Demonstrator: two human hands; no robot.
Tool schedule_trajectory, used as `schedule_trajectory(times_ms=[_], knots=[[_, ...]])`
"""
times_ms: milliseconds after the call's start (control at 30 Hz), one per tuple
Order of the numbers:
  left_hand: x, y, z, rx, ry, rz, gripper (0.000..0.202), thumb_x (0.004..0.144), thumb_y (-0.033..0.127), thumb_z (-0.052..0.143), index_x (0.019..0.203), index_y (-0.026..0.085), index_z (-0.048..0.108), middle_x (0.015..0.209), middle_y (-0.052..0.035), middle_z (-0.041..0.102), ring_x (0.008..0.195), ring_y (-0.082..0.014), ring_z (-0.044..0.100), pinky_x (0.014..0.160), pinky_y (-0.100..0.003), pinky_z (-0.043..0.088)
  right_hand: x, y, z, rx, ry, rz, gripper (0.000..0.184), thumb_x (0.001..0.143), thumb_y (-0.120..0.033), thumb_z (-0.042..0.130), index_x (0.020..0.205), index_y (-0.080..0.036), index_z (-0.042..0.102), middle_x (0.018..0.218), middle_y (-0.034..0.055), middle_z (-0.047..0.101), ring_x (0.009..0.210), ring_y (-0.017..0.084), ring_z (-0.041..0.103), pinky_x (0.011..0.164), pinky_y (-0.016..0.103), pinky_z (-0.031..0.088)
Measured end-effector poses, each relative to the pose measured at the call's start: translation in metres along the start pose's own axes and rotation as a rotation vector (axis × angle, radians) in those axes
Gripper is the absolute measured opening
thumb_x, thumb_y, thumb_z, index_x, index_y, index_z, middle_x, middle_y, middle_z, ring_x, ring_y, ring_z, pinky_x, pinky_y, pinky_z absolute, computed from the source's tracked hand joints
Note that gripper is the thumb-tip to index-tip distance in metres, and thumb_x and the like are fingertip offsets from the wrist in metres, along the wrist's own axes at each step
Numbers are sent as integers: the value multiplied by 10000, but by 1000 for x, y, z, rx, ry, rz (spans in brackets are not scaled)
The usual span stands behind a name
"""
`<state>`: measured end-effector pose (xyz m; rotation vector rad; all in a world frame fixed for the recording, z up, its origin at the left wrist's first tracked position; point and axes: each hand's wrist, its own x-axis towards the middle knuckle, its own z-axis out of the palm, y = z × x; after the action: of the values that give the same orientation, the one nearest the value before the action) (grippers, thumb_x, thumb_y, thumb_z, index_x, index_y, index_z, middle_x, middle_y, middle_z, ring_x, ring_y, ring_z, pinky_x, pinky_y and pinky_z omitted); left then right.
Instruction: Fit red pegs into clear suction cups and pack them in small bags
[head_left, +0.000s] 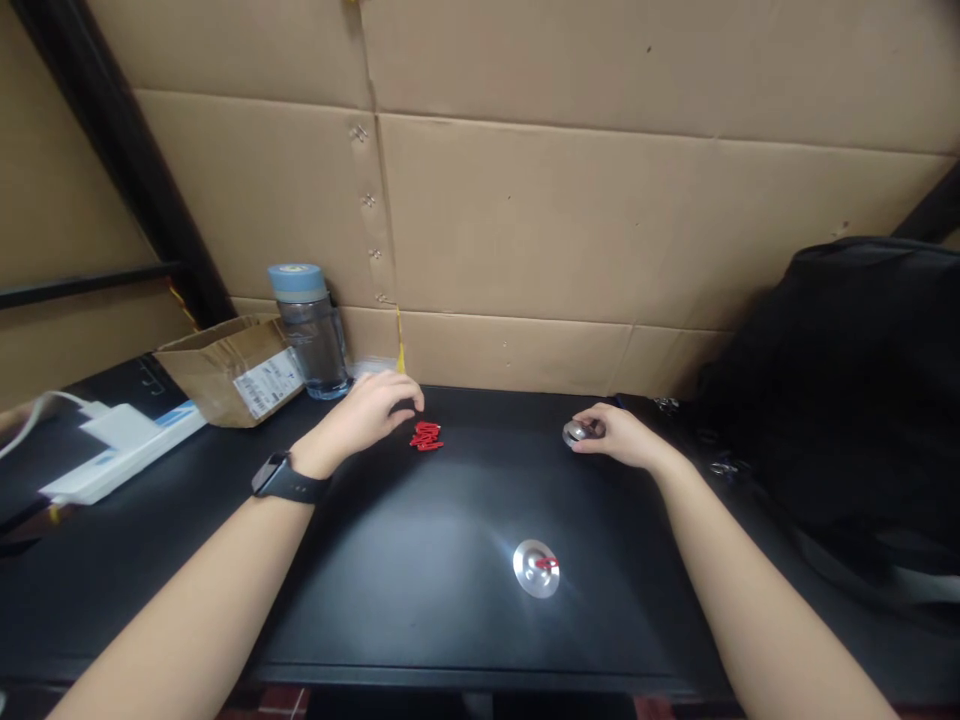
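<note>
My left hand (pixel 375 408), with a dark watch on its wrist, hovers just left of a small pile of red, slim pieces (pixel 427 436) on the black table. Its thumb and fingers are curved and apart, with nothing visible between them. At the right, my right hand (pixel 616 436) pinches small round metal discs (pixel 576 432) between thumb and fingers; how many is hidden. Nearer to me, a shiny metal disc (pixel 529 578) with a raised centre lies flat on the table. One red piece (pixel 547 563) rests on it.
A water bottle (pixel 309 335) with a blue lid and an open brown paper bag (pixel 217 375) stand at the left, by a white power strip (pixel 135 462). A black backpack (pixel 862 400) fills the right side. Cardboard (pixel 525 220) walls the back.
</note>
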<state>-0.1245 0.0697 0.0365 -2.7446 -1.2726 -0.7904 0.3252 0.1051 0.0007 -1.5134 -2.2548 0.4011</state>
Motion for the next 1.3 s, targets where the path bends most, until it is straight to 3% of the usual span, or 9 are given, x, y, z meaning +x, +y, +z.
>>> schedule_trajectory(times_ms=[100, 300, 433, 667, 800, 933, 1067, 1167, 1300], knots=[[2, 26, 6, -41, 10, 21, 123, 963, 248, 558, 954, 222, 678, 1004, -41, 700, 971, -208, 615, 910, -340, 421, 1, 6, 4, 7, 4, -8, 458, 690, -447, 817, 1077, -210, 762, 1004, 65, 688, 840, 208, 652, 788, 318, 518], [-3, 118, 38, -324, -326, 289, 162, 961, 352, 641, 1099, 297, 706, 1088, -10, 720, 1059, -192, 626, 951, -327, 372, 1, 8, 7, -16, -8, 2, 503, 711, -404, 824, 1159, -198, 726, 1044, 79, 656, 914, 218, 657, 850, 332, 523], [-11, 145, 52, -407, -377, 345, 268, 981, 343, 622, 1243, 367, 674, 1121, -6, 708, 1096, -182, 605, 965, -328, 341, -3, -12, 5, -27, 80, -35, 469, 791, -384, 778, 1210, -191, 693, 1142, 109, 640, 985, 234, 658, 898, 353, 523], [-13, 158, 64, -423, -326, 297, 266, 984, 395, 615, 1238, 331, 661, 1168, -7, 687, 1091, -185, 577, 949, -333, 322, -10, -50, 9, 6, 64, -202, 358, 852, -354, 737, 1187, -238, 690, 1201, 93, 603, 1069, 238, 639, 987, 385, 500], [-14, 160, 74, -378, -280, 317, 110, 991, 321, 609, 1024, 294, 710, 1028, 12, 699, 1051, -174, 578, 930, -341, 315, -15, -70, 11, 28, 23, -253, 293, 875, -312, 711, 1161, -250, 692, 1205, 84, 606, 1066, 232, 629, 972, 379, 503], [-11, 148, 73, -339, -167, 227, 77, 977, 257, 617, 965, 269, 692, 1071, 7, 675, 1089, -181, 562, 925, -357, 314, -23, -94, 9, 78, -64, -318, 251, 882, -264, 684, 1133, -254, 704, 1145, 68, 648, 1009, 218, 640, 881, 340, 524], [-3, 130, 67, -280, 55, 45, 72, 955, 229, 632, 963, 264, 694, 1149, -24, 636, 1120, -212, 532, 922, -382, 329, -30, -117, 16, 214, -183, -384, 428, 804, -189, 715, 1226, -245, 670, 1134, 62, 689, 940, 203, 656, 851, 325, 532], [0, 120, 64, -237, 171, -53, 78, 945, 223, 641, 951, 267, 705, 1127, -33, 626, 1083, -218, 532, 906, -392, 342, -32, -130, 31, 306, -134, -355, 588, 732, -197, 789, 1297, -248, 632, 1184, 64, 700, 996, 225, 654, 904, 347, 521], [1, 119, 64, -206, 210, -73, 62, 919, 209, 676, 899, 262, 701, 1090, -26, 629, 1067, -222, 531, 887, -402, 336, -32, -142, 50, 379, -40, -260, 584, 690, -241, 850, 1242, -235, 658, 1039, 35, 734, 862, 201, 662, 750, 287, 510]])
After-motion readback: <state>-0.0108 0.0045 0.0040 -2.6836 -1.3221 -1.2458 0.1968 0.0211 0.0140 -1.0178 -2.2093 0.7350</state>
